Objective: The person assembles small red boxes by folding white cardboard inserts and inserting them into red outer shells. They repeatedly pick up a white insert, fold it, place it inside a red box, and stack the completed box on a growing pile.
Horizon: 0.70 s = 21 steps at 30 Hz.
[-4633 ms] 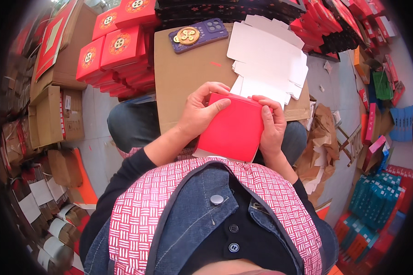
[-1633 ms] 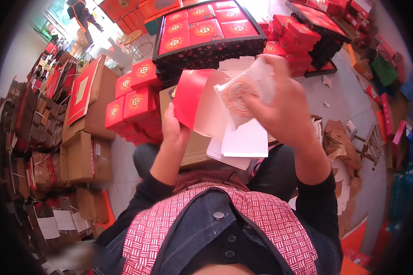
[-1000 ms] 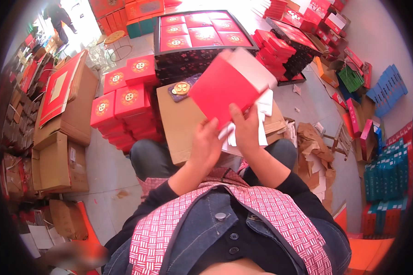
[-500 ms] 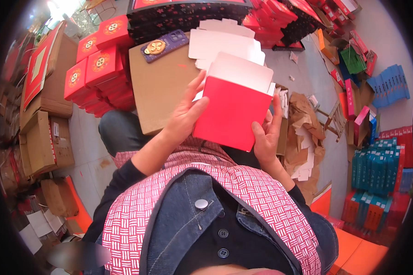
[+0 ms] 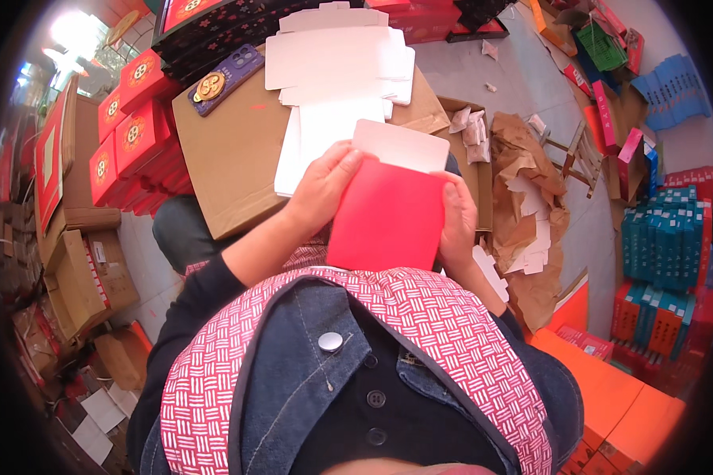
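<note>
I hold a red cardboard box (image 5: 387, 215) with a white inner flap standing up at its far end, close to my chest. My left hand (image 5: 322, 188) grips its left edge, fingers curled over the top corner. My right hand (image 5: 456, 222) presses flat against its right side. Beyond the box, a pile of flat white card blanks (image 5: 337, 59) lies on a brown cardboard sheet (image 5: 234, 150). A purple phone (image 5: 223, 76) with a gold round ornament rests at the sheet's far left corner.
Stacks of red boxes with gold emblems (image 5: 131, 131) stand to the left. Brown cartons (image 5: 83, 281) sit at lower left. Crumpled brown paper and scraps (image 5: 527, 206) lie to the right, with blue packs (image 5: 661, 245) and orange boxes (image 5: 610, 396) further right.
The red box was raised and turned in both hands, then brought down toward my chest. Its white flap now stands up at the far end, and my view has tilted downward.
</note>
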Available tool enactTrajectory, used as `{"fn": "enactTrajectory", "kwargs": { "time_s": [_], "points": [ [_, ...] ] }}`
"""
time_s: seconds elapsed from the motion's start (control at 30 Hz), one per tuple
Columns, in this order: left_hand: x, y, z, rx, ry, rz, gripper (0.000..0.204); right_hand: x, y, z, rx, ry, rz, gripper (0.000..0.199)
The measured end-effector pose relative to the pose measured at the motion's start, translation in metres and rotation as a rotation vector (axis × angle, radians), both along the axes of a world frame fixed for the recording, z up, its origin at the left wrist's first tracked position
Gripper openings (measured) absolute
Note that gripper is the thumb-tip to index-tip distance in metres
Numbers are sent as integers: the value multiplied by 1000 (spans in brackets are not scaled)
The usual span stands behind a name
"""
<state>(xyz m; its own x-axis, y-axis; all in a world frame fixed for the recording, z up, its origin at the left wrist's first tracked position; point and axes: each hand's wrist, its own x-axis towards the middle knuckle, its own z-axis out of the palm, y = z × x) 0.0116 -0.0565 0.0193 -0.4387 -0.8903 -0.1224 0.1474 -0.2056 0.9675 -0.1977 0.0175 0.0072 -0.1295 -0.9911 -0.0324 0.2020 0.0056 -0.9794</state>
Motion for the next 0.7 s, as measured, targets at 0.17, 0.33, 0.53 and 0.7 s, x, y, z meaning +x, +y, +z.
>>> {"fn": "enactTrajectory", "kwargs": {
  "time_s": [0.17,0.33,0.53,0.7],
  "points": [
    [9,5,-13,-190,-119,61,24,19,-2,-4,-224,191,-139,20],
    [16,4,-3,-310,-104,29,21,-9,-37,38,-89,17,116,22],
    [20,6,0,-382,-48,27,15,-7,-96,79,212,359,737,21],
    [27,13,10,-384,-73,17,25,16,-103,99,314,372,855,29]
  ]
}}
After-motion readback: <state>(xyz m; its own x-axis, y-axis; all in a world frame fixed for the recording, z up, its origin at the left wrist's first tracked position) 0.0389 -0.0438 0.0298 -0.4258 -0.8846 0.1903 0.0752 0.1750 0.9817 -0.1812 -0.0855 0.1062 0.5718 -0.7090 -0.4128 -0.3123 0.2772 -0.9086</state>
